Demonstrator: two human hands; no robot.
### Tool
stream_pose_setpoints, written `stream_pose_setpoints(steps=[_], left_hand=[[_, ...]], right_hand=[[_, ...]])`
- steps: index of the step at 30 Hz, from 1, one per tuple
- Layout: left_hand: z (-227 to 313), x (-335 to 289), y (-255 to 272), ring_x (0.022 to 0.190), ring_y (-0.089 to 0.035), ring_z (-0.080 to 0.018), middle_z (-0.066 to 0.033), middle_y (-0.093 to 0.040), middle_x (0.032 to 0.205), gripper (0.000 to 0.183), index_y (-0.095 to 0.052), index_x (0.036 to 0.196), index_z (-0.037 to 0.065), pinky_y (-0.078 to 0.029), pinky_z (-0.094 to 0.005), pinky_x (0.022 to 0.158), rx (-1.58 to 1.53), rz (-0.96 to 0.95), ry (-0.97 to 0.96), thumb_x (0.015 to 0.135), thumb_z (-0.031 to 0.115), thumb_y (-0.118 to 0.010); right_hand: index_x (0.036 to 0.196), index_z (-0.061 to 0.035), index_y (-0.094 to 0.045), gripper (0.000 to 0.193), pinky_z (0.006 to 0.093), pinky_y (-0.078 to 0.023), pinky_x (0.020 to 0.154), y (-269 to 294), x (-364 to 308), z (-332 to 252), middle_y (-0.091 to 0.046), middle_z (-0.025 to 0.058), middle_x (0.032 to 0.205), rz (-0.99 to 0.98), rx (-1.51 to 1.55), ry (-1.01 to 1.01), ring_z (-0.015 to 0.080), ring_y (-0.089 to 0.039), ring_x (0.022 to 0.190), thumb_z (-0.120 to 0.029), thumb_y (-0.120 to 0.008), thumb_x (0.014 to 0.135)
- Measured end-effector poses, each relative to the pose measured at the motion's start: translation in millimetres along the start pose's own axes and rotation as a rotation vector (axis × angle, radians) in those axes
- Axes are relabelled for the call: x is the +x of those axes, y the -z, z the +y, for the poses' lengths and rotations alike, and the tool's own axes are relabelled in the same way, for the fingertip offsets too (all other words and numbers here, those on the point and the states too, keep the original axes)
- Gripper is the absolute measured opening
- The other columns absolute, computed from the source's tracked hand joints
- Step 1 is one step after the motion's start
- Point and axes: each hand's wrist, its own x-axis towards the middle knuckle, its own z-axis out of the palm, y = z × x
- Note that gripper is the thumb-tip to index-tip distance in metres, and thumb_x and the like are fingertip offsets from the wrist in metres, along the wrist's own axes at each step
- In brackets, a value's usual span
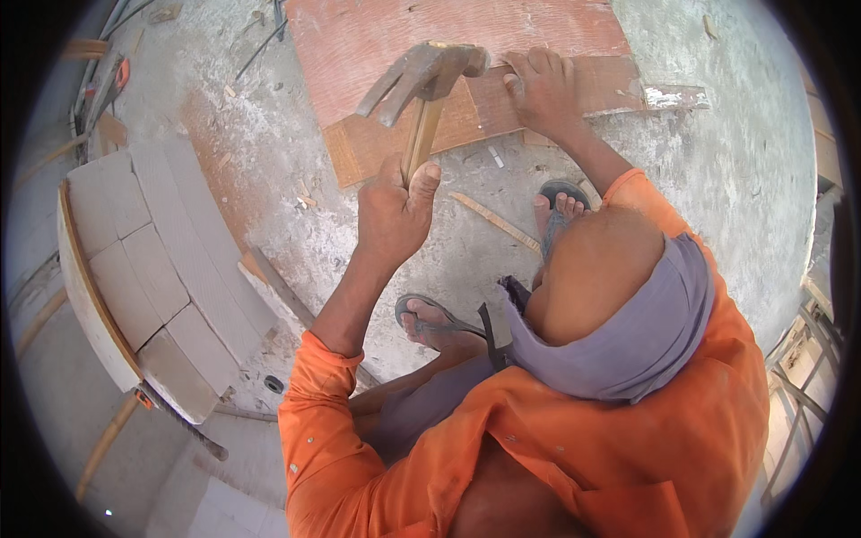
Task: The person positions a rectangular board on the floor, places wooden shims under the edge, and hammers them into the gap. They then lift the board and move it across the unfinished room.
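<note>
The hammer [426, 85] is sitting in the left grip [395, 211], which is closing around the lower end of its pale wooden handle. The handle is rising straight up from that grip, and the grey metal claw head is tilting above it, claws pointing down and away to the left, striking face toward the right grip [541, 88]. The reddish plywood strip [466, 117] is lying flat on the concrete floor, under the right grip, whose fingers are pressing down on it just beside the hammer head.
</note>
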Motion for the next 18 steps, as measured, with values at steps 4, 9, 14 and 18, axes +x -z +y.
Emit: stream_pose_setpoints(steps=[4,9,14,18], left_hand=[[-3.9,-7.2,10.0,0.055,-0.055,-0.0383,-0.0178,-0.055,0.062,0.038,-0.053,0.09,-0.001,-0.046,-0.0428,0.054,-0.299,0.107,-0.426,0.092,0.037,-0.05],[-38.2,0.2,-21.3,0.07,-0.058,-0.0455,-0.0244,-0.06,0.071,0.038,-0.054,0.096,-0.001,-0.046,-0.0498,0.058,0.306,-0.11,-0.011,0.091,0.036,-0.052],[2.6,-6.0,6.8,0.065,-0.061,-0.0342,-0.0191,-0.059,0.069,0.042,-0.054,0.104,0.0,-0.047,-0.0407,0.058,-0.069,0.015,-0.103,0.091,0.039,-0.053],[-50.6,-10.2,-9.2,0.074,-0.061,-0.0332,-0.0211,-0.059,0.083,0.035,-0.054,0.105,0.0,-0.048,-0.0399,0.06,0.014,0.049,-0.406,0.09,0.031,-0.056]], right_hand=[[0.117,-0.0156,-0.054,0.035,0.0426,-0.031,0.092,-6.0,2.3,5.2,-0.053,0.0087,0.105,0.044,-0.022,-0.001,0.0262,-0.046,0.108,-0.024,-0.057,0.083],[0.117,-0.0153,-0.055,0.034,0.0435,-0.03,0.093,-1.0,10.2,-9.0,-0.054,0.0097,0.107,0.032,-0.002,0.021,0.0278,-0.045,0.11,-0.026,-0.056,0.084],[0.117,-0.0155,-0.055,0.034,0.0439,-0.03,0.094,-3.6,1.2,2.0,-0.054,0.0099,0.107,0.032,-0.016,-0.002,0.028,-0.045,0.111,-0.026,-0.056,0.085],[0.116,-0.0153,-0.055,0.034,0.044,-0.03,0.093,-2.9,8.6,-6.6,-0.053,0.0098,0.106,0.018,0.006,0.019,0.028,-0.045,0.11,-0.026,-0.056,0.084]])
